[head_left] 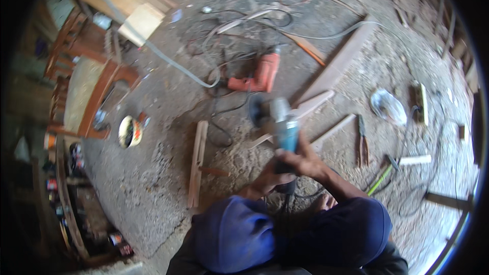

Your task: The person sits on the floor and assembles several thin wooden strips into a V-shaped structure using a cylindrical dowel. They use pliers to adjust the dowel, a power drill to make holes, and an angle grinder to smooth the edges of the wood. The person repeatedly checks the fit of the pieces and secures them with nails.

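Hands (298, 163), both clamped around the teal-and-silver grinder (288, 135), should guide its dark round disc (256, 110) steadily, clear of blue-trousered knees (235, 231).

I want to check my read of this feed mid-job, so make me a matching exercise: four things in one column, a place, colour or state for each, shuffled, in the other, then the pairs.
Things:
1. angle grinder
2. drill
3. pliers
4. bowl

Places, colours, states:
A. on the floor, to the right of both hands
B. pale rim, dark inside, near the wooden chair
C. held by the left hand and the right hand
D. red-orange body, unheld

Pairs: 1-C, 2-D, 3-A, 4-B
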Available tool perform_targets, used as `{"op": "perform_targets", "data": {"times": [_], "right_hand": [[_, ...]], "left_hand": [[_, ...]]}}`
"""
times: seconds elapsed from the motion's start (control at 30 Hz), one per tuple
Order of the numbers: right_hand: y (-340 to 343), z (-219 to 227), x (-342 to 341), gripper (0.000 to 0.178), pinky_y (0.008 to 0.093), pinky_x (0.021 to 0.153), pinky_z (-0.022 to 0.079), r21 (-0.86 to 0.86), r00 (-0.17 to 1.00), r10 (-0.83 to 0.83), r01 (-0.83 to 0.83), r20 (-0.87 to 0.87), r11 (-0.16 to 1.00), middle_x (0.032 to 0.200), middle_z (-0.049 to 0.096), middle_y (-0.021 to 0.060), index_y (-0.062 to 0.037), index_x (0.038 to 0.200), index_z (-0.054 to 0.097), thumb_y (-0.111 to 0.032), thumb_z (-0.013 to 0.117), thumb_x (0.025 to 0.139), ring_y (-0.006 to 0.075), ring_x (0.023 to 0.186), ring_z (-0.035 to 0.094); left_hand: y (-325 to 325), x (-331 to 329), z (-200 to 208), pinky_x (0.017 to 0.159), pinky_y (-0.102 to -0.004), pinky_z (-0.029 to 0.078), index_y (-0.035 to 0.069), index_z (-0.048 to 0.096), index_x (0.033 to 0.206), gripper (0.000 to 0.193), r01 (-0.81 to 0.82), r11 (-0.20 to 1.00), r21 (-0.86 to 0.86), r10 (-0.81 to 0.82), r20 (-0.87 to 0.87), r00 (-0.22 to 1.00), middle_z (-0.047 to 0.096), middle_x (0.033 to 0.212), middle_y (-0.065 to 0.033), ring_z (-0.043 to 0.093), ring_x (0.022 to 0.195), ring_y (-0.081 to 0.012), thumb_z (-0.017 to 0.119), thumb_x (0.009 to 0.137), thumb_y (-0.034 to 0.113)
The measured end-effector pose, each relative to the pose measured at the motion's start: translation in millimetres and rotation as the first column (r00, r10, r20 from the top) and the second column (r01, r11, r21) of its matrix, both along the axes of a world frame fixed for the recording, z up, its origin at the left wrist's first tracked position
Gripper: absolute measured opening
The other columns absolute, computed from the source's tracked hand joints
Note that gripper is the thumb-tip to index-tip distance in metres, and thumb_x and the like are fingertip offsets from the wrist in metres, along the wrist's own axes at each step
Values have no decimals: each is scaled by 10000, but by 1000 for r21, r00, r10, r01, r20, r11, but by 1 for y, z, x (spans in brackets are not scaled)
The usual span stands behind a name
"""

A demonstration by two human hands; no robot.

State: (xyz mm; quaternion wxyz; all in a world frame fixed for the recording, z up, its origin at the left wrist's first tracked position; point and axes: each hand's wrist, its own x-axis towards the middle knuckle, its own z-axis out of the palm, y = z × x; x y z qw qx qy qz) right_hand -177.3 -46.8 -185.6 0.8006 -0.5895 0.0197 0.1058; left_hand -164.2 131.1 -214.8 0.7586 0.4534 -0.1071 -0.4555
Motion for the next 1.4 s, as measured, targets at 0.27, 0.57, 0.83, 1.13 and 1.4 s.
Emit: {"op": "perform_targets", "data": {"times": [0.27, 0.57, 0.83, 1.13, 1.4], "right_hand": [[-10, -4, 11, 864, 434, 882, 573, -478, 953, 257, -151, 163, 865, 1266, 674, 277, -48, 1603, 239, -493, 650, 987, 349, 957, 735], [-70, -6, 37, 524, 374, 829, 590, -686, 980, 103, 43, 171, 727, 1023, 759, 157, -3, 1442, 495, -273, 644, 1019, 240, 949, 746], [-103, 7, 50, 536, 421, 864, 576, -885, 996, 70, 9, 47, 465, 1043, 751, 200, -17, 1419, 541, -313, 653, 987, 321, 992, 745], [-118, 10, 69, 527, 499, 919, 534, -982, 967, 179, -188, -179, 34, 1191, 677, 204, -103, 1420, 552, -357, 652, 969, 386, 1092, 673], [-106, -8, 101, 542, 460, 960, 522, -969, 921, 325, -157, -213, -191, 1284, 611, 124, -149, 1432, 522, -172, 694, 918, 321, 1190, 620]], "left_hand": [[66, -29, 0, 731, -367, 601, 12, 562, 1244, 461, -807, 547, 223, 741, 319, 591, 648, 1057, -113, 677, 907, -236, 726, 843, 170], [216, 124, -11, 644, -365, 591, 31, 601, 1150, 404, -906, 263, 331, 882, 297, 365, 661, 947, -96, 676, 775, -231, 737, 921, 335], [312, 256, -80, 713, -366, 530, 9, 547, 1298, 600, -827, 166, 538, 821, 389, 418, 637, 1087, -88, 649, 853, -206, 813, 836, 285], [287, 284, -109, 868, -384, 518, -66, 433, 1373, 770, -853, 128, 506, 598, 647, 474, 626, 1201, -177, 638, 1014, -245, 839, 809, 264], [262, 264, -81, 947, -445, 507, -95, 405, 1416, 811, -830, -21, 558, 251, 806, 536, 625, 1250, -256, 650, 1122, -371, 797, 851, 335]]}}
